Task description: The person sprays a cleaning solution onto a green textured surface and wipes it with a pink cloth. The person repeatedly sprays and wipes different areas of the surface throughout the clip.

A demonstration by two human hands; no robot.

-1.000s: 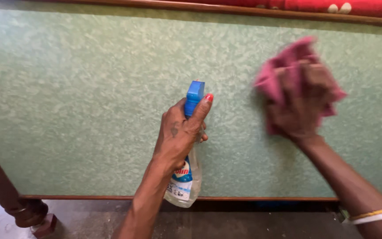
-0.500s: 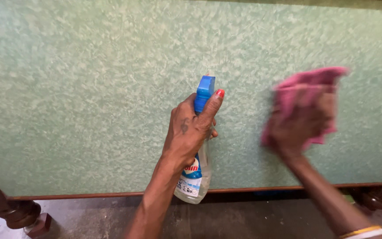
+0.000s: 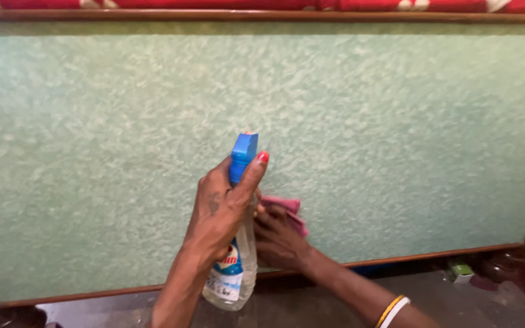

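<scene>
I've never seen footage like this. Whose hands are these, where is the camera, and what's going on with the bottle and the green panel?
No machine here: a person wears a camera on the head, so you look down along their own arms. The left hand grips a clear spray bottle with a blue nozzle, upright, a finger over its top. The right hand, partly hidden behind the bottle, presses a pink cloth against the green textured panel, which has a dark wooden frame. Bangles circle the right wrist. A small green box lies on the floor.
</scene>
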